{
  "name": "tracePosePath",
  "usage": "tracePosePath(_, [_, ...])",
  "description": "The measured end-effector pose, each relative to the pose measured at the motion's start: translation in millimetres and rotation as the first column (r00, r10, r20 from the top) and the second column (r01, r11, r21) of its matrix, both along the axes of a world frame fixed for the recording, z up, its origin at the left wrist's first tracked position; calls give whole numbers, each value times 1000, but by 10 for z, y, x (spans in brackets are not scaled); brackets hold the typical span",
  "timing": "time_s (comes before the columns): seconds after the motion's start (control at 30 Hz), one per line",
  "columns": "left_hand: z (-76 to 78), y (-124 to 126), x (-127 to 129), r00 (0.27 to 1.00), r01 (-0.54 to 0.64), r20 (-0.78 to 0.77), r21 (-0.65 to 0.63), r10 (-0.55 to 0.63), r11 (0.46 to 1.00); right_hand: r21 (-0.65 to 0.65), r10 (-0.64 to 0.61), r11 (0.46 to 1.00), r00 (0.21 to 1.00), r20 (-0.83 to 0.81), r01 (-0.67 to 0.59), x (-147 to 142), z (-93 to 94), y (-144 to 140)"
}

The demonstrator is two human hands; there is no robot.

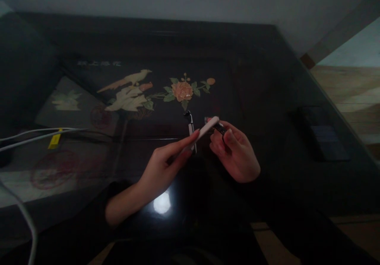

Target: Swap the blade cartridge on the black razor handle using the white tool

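Fingers of the left hand (160, 166) pinch a slim white plastic stick (204, 129) above the middle of the dark glossy lacquered table (267, 79); the right hand (236, 152) clamps a small black part (219, 127) at its tip. Dim light and fingertip holds could let either piece slip onto the small black-and-white clip (190, 125) beneath.

A dark glossy table (267, 83) is showing an inlaid picture of a pale bird (127, 81) and an orange flower (182, 91). 2 white cables (35, 134) with a yellow tag (55, 140) are lying at the left, and a dark flat device (325, 136) is resting at the right.
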State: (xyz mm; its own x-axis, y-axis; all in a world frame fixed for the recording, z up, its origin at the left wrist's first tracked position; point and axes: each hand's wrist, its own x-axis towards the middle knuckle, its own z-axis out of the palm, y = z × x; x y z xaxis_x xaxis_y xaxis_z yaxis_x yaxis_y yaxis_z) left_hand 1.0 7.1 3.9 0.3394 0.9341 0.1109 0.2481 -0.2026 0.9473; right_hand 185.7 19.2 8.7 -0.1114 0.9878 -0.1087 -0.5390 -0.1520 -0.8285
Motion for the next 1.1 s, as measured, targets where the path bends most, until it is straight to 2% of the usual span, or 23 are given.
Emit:
tracePosePath(0.33, [15, 8, 12, 999, -44, 12, -89, 46, 995, -1, -10, 1000, 1000, 4, 10, -2, 4, -1])
tracePosePath(0.53, [7, -28, 12, 998, 5, 67, -159, 5, 987, -6, -13, 1000, 1000, 12, 13, 0, -5, -8])
tracePosePath(0.7, [9, -59, 19, 997, 28, 82, -163, -15, 986, -25, -5, 1000, 1000, 27, 6, -2, 7, -5])
tracePosePath(0.83, [-7, -82, 24, 992, 89, 101, -131, -76, 987, -57, -9, 998, 999, 38, 11, 1, 4, -6])
tracePosePath(1.1, [-23, -70, 8, 987, 133, 108, -92, -123, 987, -43, -7, 999, 999, 34, 9, 7, -17, -7])
